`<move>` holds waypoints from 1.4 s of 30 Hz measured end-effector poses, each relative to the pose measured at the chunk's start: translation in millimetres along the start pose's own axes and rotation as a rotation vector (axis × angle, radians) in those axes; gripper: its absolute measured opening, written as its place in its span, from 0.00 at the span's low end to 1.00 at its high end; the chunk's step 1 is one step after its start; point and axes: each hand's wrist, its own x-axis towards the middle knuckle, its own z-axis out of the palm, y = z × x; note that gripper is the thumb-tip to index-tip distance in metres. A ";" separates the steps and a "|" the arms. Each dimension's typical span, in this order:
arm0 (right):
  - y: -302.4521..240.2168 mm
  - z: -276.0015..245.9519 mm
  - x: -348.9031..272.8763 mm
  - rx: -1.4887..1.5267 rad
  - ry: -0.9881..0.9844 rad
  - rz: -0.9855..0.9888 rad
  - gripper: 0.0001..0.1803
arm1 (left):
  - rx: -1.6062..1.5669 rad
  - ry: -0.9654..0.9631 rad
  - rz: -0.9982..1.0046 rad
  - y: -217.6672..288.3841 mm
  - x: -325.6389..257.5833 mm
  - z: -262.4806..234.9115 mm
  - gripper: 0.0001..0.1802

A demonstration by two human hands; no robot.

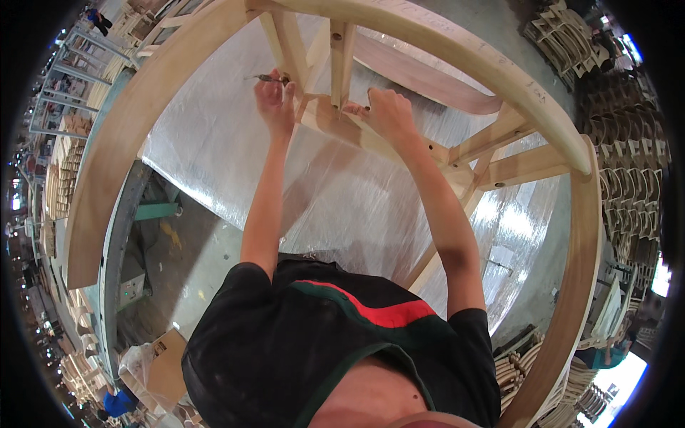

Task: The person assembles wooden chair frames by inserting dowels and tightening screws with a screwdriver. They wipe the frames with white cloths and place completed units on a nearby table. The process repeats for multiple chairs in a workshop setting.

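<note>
A curved pale wooden chair frame (399, 16) arches around both my arms, with straight slats and a crossbar (332, 123) joined inside it. At the far left of that crossbar, my left hand (275, 107) is closed on a small, thin metal piece (265, 78), whose narrow end sticks out to the left; its exact kind is too small to tell. My right hand (389, 118) is bent at the crossbar, beside the foot of an upright slat (341, 68). Its fingers are curled together with the thumb side toward the slat, and whatever they grip is hidden.
Shiny plastic film (342, 200) covers the surface under the frame. A curved wooden panel (421, 75) lies beyond the crossbar. Stacked wooden parts (628, 164) stand at the right, a metal rack (68, 85) at the far left. An opened cardboard box (168, 367) is at lower left.
</note>
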 end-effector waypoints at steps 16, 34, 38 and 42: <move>7.9 -2.5 5.8 0.226 -0.139 -0.049 0.20 | 0.073 0.094 0.065 17.0 17.6 -4.0 0.16; -4.0 -3.2 17.1 -0.097 -0.244 0.016 0.10 | 0.089 0.125 0.019 25.6 11.4 12.0 0.13; 0.5 -0.4 14.2 -0.056 -0.244 -0.068 0.14 | 0.223 0.182 -0.033 24.5 14.0 7.2 0.12; 7.8 14.3 11.7 -0.088 -0.176 -0.126 0.13 | 0.190 0.125 -0.032 28.4 19.4 7.6 0.10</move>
